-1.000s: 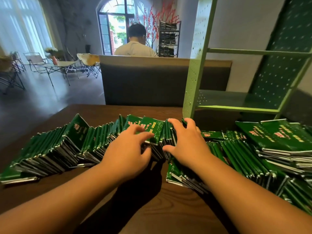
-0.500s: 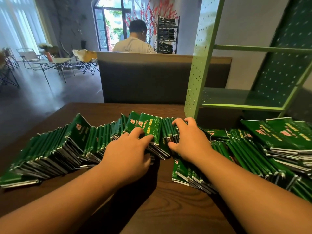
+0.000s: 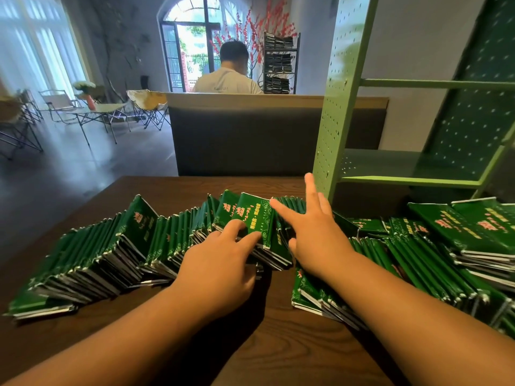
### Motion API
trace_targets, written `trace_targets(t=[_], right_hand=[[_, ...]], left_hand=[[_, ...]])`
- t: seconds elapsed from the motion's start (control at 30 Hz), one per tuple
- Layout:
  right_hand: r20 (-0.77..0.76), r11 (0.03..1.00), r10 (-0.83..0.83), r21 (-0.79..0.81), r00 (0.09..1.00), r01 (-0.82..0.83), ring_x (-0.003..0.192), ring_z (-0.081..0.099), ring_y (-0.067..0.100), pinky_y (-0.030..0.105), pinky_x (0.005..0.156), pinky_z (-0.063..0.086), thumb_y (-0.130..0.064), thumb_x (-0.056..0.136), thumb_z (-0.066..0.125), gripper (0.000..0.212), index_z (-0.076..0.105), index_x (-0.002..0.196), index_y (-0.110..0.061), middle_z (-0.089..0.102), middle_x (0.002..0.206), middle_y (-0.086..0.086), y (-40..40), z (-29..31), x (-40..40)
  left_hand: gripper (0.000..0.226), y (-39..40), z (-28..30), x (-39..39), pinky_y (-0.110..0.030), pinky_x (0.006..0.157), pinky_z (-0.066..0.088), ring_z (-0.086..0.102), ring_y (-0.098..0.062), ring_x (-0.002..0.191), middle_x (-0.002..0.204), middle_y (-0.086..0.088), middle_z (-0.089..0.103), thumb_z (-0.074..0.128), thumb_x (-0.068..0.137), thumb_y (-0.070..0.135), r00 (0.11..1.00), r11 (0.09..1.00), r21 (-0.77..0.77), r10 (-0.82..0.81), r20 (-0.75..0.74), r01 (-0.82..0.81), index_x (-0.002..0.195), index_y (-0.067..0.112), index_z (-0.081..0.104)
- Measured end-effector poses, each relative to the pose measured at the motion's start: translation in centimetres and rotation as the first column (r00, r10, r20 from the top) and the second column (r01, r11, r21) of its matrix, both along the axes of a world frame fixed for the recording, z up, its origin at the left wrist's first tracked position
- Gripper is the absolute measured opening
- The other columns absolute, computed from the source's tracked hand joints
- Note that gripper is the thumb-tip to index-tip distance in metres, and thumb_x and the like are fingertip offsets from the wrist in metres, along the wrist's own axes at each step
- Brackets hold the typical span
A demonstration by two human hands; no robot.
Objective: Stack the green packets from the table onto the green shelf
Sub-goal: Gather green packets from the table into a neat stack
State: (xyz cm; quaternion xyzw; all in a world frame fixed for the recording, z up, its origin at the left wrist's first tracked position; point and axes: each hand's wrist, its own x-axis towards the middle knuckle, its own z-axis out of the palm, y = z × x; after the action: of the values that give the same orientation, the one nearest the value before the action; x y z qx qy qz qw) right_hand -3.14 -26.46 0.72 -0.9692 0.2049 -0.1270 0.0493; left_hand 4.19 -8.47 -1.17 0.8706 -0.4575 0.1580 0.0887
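Observation:
Green packets point(image 3: 92, 263) lean in a long row across the dark wooden table point(image 3: 278, 344), with flat piles point(image 3: 473, 232) at the right. My left hand point(image 3: 220, 263) grips a bunch of upright packets point(image 3: 255, 218) in the middle of the row, with two fingers lying on the front packet's face. Just to the right of that bunch, my right hand point(image 3: 315, 232) hovers with its fingers spread and straight, holding nothing. The green perforated shelf point(image 3: 342, 107) stands at the table's far right, its lower board point(image 3: 404, 168) just beyond my right hand.
A dark booth back point(image 3: 250, 140) runs behind the table, and a person point(image 3: 231, 76) sits beyond it facing away. A black rack point(image 3: 280, 65) stands by the door. Folding chairs and a small table point(image 3: 92, 112) fill the room at left.
My right hand has let go of the packets and spread its fingers upward. My left hand stays on the middle bunch, which has tipped a little to the left.

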Motion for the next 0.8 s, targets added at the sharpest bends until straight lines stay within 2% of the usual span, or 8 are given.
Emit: trace_targets(t=[0.1,0.2,0.27,0.33,0.43,0.6,0.73,0.8], right_hand=[[-0.066,1.000,0.011,0.007,0.998,-0.010,0.156,-0.006,0.032,0.039,0.101,0.051,0.004,0.091,0.059,0.080,0.039,0.150,-0.047,-0.034,0.163,-0.003,-0.1,0.0,0.5],[-0.073,0.997,-0.004,0.076,0.997,0.010,0.155,-0.001,0.037,0.045,0.108,0.044,-0.022,0.097,0.058,0.051,0.048,0.144,-0.040,-0.016,0.168,0.000,-0.4,-0.1,0.6],[-0.090,0.995,-0.018,0.095,0.996,0.026,0.153,0.008,0.043,0.050,0.111,0.041,-0.042,0.096,0.059,0.045,0.048,0.139,-0.036,-0.001,0.168,0.004,-0.3,-0.1,0.8],[-0.096,0.996,-0.043,0.071,0.994,0.050,0.147,0.023,0.044,0.051,0.107,0.046,-0.050,0.094,0.063,0.045,0.049,0.133,-0.033,0.017,0.161,0.007,-0.4,-0.1,0.9],[-0.055,0.998,-0.060,0.029,0.997,0.062,0.131,0.041,0.037,0.044,0.098,0.051,-0.039,0.095,0.065,0.036,0.051,0.125,-0.026,0.036,0.145,0.009,-0.4,0.0,1.1],[0.061,0.996,-0.062,0.064,0.996,0.058,0.109,0.050,0.026,0.036,0.079,0.048,-0.028,0.088,0.069,0.025,0.052,0.106,-0.021,0.048,0.118,0.001,-0.9,0.2,0.6],[0.177,0.983,-0.145,0.135,0.974,0.122,0.098,0.054,0.020,0.033,0.069,0.044,-0.032,0.084,0.070,0.026,0.053,0.103,-0.027,0.049,0.108,-0.007,-1.0,1.0,0.0],[0.252,0.972,-0.196,0.175,0.948,0.155,0.094,0.055,0.019,0.032,0.068,0.044,-0.035,0.083,0.069,0.024,0.053,0.099,-0.030,0.051,0.109,-0.008,-0.8,1.5,-0.4]], left_hand=[[0.063,0.0,0.0,0.1,-0.030,0.083,0.054,0.049,-0.014,0.128,0.156,0.011,0.023,0.049,0.097,0.051,1.000,1.000,0.002,0.004,-0.011,-0.004,0.154,0.044,0.023],[0.063,-0.1,0.1,0.2,-0.031,0.083,0.056,0.050,-0.015,0.125,0.155,0.011,0.024,0.049,0.096,0.051,1.000,1.000,0.007,0.007,-0.026,-0.007,0.153,0.043,0.023],[0.063,0.0,0.2,0.2,-0.032,0.083,0.056,0.051,-0.015,0.124,0.155,0.012,0.025,0.049,0.096,0.051,0.999,1.000,0.007,0.005,-0.034,-0.005,0.153,0.043,0.024],[0.063,0.0,0.4,0.0,-0.033,0.085,0.056,0.050,-0.016,0.126,0.156,0.012,0.024,0.049,0.096,0.052,0.999,1.000,0.017,0.008,-0.036,-0.007,0.153,0.044,0.024],[0.063,0.1,0.6,-0.2,-0.033,0.087,0.055,0.049,-0.016,0.129,0.157,0.011,0.023,0.049,0.096,0.052,0.999,0.999,0.031,0.015,-0.047,-0.013,0.153,0.044,0.023],[0.065,0.0,0.9,-0.4,-0.031,0.083,0.055,0.052,-0.013,0.124,0.157,0.014,0.021,0.048,0.097,0.053,0.995,1.000,-0.001,0.018,-0.101,-0.018,0.155,0.043,0.021],[0.068,-0.1,1.4,-1.0,-0.019,0.070,0.045,0.058,-0.005,0.105,0.161,0.018,0.011,0.051,0.097,0.048,0.983,0.993,-0.109,0.027,-0.183,-0.048,0.157,0.038,0.021],[0.065,-0.1,1.5,-1.6,-0.016,0.071,0.041,0.055,-0.003,0.093,0.160,0.019,0.013,0.053,0.097,0.046,0.977,0.981,-0.189,0.000,-0.212,-0.041,0.156,0.037,0.027]])
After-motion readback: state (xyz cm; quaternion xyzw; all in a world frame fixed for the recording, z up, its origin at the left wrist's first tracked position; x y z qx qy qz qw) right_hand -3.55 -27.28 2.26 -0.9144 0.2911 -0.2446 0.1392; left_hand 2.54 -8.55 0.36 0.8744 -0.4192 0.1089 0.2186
